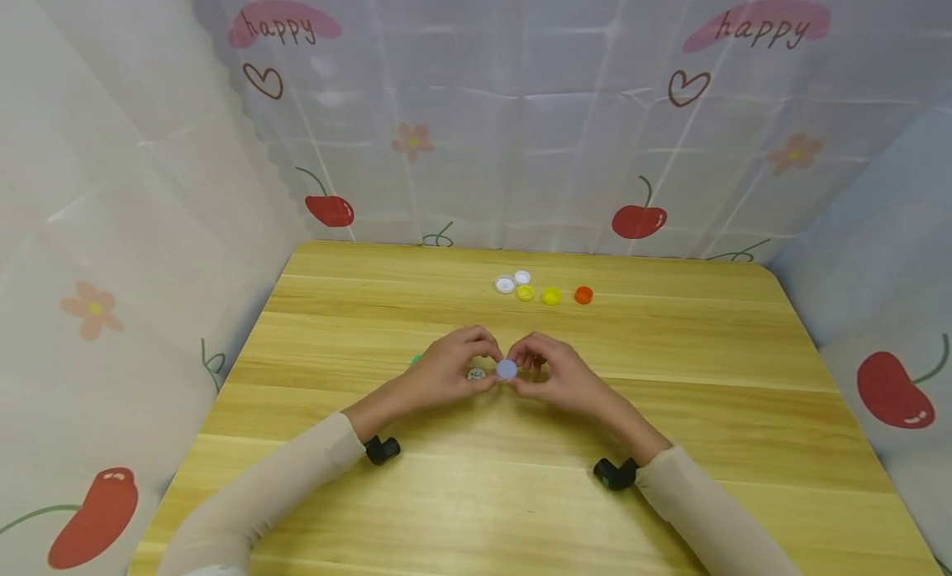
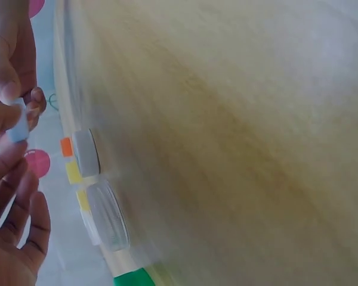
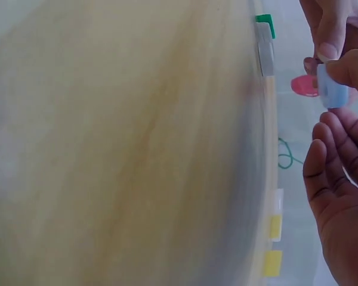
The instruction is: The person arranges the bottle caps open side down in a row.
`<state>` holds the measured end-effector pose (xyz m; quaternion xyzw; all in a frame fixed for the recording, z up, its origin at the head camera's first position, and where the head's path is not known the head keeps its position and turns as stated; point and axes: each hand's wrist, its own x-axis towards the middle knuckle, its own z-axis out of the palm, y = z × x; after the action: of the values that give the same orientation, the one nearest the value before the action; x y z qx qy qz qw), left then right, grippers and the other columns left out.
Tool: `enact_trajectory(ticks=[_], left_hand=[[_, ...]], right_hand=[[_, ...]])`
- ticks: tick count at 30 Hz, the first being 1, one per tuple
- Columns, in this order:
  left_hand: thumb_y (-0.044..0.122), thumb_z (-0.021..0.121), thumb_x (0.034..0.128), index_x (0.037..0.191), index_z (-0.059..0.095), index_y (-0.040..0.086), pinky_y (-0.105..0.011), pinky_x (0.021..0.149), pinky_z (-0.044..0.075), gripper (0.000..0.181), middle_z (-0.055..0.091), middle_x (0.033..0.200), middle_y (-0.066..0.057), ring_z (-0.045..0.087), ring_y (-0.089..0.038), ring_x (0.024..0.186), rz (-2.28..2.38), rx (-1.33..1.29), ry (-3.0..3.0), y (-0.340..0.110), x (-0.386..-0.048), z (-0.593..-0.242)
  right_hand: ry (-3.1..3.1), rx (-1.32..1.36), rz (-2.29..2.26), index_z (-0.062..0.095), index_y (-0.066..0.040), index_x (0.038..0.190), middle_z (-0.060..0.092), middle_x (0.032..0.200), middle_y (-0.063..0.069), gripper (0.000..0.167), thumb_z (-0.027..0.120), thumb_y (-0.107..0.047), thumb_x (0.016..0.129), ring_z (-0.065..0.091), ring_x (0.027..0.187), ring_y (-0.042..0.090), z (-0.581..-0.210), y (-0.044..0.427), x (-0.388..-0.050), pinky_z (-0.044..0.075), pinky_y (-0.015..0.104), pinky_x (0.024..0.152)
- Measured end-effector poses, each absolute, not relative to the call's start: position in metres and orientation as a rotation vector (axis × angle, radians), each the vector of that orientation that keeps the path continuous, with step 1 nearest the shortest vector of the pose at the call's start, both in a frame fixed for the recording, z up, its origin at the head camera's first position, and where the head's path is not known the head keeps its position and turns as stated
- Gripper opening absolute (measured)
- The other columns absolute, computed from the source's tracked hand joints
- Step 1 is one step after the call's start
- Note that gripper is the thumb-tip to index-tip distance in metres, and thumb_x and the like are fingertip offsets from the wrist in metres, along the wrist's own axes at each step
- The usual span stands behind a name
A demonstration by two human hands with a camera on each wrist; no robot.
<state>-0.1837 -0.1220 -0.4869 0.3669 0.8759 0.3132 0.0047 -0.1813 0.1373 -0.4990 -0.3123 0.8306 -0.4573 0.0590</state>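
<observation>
A pale blue bottle cap point(image 1: 506, 369) is held up between both hands over the middle of the table. My left hand point(image 1: 449, 369) pinches its left side with thumb and finger; the other fingers spread loosely in the left wrist view. From the right, my right hand point(image 1: 561, 373) pinches the same cap between thumb and fingertips. A round greyish lid point(image 1: 477, 374) shows through the gap of the left hand, and a bit of a green cap point(image 1: 417, 359) peeks out behind it. In the left wrist view, a clear round lid point(image 2: 110, 217) and a grey-white lid point(image 2: 86, 154) appear.
Farther back on the wooden table point(image 1: 669, 328) lie two white caps, one of them here point(image 1: 505, 285), two yellow caps, one here point(image 1: 550, 296), and an orange cap point(image 1: 583, 295). A printed curtain point(image 1: 506, 146) borders the table's back and sides.
</observation>
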Motion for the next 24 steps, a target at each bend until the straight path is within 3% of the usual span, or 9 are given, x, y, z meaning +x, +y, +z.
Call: enact_trajectory(ticks=[11,24], left_hand=[[0.035,0.082,0.096,0.108,0.078,0.021,-0.045,0.106,0.05,0.019,0.069,0.126,0.003,0.061,-0.02,0.118,0.738,1.104,2.792,-0.116,-0.187,-0.497],[0.036,0.081,0.0973,0.113,0.078,0.02,-0.045,0.101,0.047,0.023,0.068,0.128,0.002,0.06,-0.021,0.118,0.668,1.021,2.771,-0.114,-0.187,-0.502]], right_hand=[[2.555,-0.88,-1.125,0.072,-0.017,0.111,0.069,0.101,0.001,0.023,0.085,-0.022,0.092,0.062,0.093,0.018,-0.503,0.13,-0.185,0.054,0.029,0.085],[2.534,-0.929,-1.071,0.071,-0.012,0.112,0.069,0.103,0.0,0.025,0.085,-0.024,0.094,0.064,0.094,0.017,-0.509,0.13,-0.19,0.056,0.03,0.086]])
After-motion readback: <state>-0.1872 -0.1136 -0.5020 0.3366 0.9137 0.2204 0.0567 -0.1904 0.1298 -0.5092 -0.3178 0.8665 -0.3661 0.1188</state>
